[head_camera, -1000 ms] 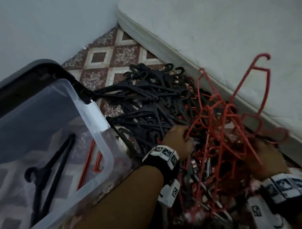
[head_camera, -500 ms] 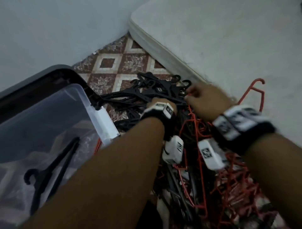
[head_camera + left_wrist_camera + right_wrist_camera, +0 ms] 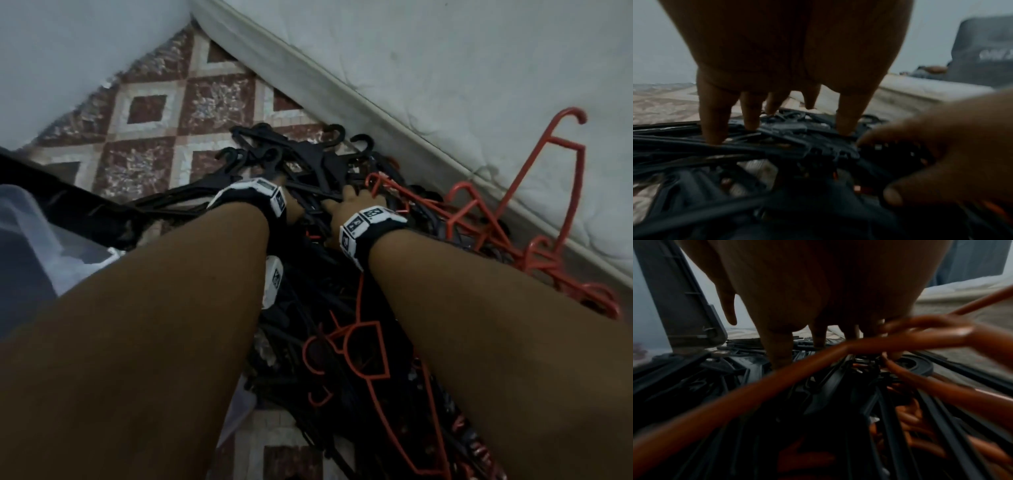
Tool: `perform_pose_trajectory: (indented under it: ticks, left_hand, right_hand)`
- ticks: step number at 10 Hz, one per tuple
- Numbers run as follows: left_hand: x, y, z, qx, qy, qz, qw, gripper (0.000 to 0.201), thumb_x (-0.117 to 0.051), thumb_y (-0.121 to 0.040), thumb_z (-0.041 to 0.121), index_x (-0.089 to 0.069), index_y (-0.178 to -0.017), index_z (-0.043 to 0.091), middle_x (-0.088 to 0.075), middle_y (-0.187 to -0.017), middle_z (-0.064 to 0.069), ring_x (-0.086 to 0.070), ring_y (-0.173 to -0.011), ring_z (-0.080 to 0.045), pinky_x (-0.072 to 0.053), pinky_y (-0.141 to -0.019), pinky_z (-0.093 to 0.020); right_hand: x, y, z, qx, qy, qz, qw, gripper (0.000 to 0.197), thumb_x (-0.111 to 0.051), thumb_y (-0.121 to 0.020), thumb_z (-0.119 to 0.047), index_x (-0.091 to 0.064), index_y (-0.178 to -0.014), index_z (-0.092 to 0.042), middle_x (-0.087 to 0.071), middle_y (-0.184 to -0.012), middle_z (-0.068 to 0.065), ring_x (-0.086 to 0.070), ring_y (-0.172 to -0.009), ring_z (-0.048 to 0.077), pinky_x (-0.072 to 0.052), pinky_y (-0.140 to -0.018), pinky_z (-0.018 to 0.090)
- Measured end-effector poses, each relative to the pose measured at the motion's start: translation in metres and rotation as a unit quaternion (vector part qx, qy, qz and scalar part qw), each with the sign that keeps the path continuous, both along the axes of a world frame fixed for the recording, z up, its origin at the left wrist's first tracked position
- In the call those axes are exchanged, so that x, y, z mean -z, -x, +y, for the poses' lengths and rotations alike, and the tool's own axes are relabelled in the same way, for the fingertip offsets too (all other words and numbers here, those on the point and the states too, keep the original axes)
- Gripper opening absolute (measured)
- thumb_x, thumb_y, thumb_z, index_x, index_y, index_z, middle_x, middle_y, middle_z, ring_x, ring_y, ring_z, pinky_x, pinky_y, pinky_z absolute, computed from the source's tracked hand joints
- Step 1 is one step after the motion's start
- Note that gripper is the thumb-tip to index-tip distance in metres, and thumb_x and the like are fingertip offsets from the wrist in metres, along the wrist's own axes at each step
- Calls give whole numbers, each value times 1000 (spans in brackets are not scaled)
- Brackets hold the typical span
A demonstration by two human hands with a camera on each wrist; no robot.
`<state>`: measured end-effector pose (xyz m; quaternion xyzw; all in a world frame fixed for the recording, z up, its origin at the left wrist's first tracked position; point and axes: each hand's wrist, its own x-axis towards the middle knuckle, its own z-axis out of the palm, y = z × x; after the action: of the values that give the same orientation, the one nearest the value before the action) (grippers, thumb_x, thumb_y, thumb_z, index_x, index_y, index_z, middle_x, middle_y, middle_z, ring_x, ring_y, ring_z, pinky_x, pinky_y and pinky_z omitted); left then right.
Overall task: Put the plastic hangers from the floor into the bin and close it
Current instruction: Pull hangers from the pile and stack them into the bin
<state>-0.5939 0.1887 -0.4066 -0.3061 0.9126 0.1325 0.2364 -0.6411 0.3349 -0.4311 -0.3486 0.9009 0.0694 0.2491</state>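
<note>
A tangle of black plastic hangers lies on the tiled floor, with red hangers heaped to its right against the mattress. Both arms reach forward into the pile. My left hand is mostly hidden behind its wristband; in the left wrist view its straight, spread fingers poke down around a bundle of black hangers. My right hand sits just beside it, fingers straight down among black hangers behind a red hanger. The clear bin shows at the left edge.
The bin's dark lid stands open between bin and pile, also seen as the lid in the right wrist view. A white mattress borders the pile on the right and a pale wall on the left. Patterned floor tiles lie beyond.
The right hand left the red hangers and came across beside the left hand. Both hands moved forward to the hook end of the black hangers. The bin slid toward the left edge of view.
</note>
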Motion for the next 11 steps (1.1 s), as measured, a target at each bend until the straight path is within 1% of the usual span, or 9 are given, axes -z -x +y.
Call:
perform_pose_trajectory:
  ticks: [2,3,5,6,7,8,9,10,11]
  left_hand:
    - [20,-22,34,35,-14,-24,999,50,-60,-88,41,-57,-129,13,-58,-131,-14,-54,-121,-34,-42,-103,-42]
    - [14,-32,55,66,4,-42,997,49,-52,-91,42,-54,-132,15,-50,-139,-16,-43,-131,-38,-30,-112,-47]
    - [-28,-44,83,55,-31,-75,995,65,-45,-91,51,-34,-146,18,-27,-153,-17,-20,-140,-45,-20,-114,-57]
    - [-59,-49,100,86,-50,-44,994,59,-33,-96,50,-38,-146,20,-32,-152,-13,-22,-140,-44,-24,-111,-57]
    - [-103,-53,114,85,-38,14,996,45,-39,-96,43,-55,-130,19,-49,-136,-13,-45,-126,-36,-35,-105,-44]
    - [-149,-56,115,122,-124,79,982,35,-40,-98,32,-61,-116,11,-61,-119,-12,-57,-106,-32,-45,-86,-35]
    - [-192,-69,108,139,-209,137,958,35,-56,-81,41,-57,-110,21,-60,-103,0,-58,-83,-22,-40,-62,-28]
    - [-217,-79,114,232,-117,212,942,62,-71,-74,42,-47,-128,25,-54,-110,9,-57,-85,-15,-43,-69,-26]
    - [-238,-83,131,232,-42,302,924,61,-74,-70,44,-50,-122,23,-64,-99,3,-62,-80,-20,-48,-65,-28]
  right_hand:
    - [-5,-18,2,20,11,-5,1000,58,-60,-88,-41,-38,-138,-22,-27,-137,21,-39,-116,47,-35,-92,54]
    - [-9,-31,13,24,33,-28,999,56,-62,-88,-34,-39,-136,-17,-30,-134,20,-44,-110,47,-37,-84,52]
    - [-42,-45,51,68,84,-47,993,67,-66,-75,-55,-43,-130,-23,-38,-121,14,-50,-103,41,-46,-84,49]
    - [-77,-43,65,65,84,-59,993,61,-63,-77,-53,-47,-126,-19,-45,-116,12,-56,-94,35,-49,-79,39]
    - [-127,-37,74,2,44,-41,998,34,-62,-83,-38,-57,-110,-16,-60,-107,8,-59,-82,26,-46,-70,32]
    - [-175,-38,69,-1,2,63,998,27,-68,-82,-39,-70,-100,-19,-70,-101,4,-66,-92,23,-42,-62,27]
    - [-249,-42,74,1,-71,113,991,28,-70,-82,-44,-69,-67,-21,-57,-59,-4,-55,-53,14,-36,-48,24]
    - [-301,-43,86,-123,-15,74,990,24,-68,-85,-29,-71,-88,-5,-50,-61,3,-48,-56,22,-36,-56,26]
    - [-344,-52,94,-170,-27,111,979,35,-69,-83,-42,-73,-90,-8,-59,-65,4,-54,-61,23,-38,-58,27]
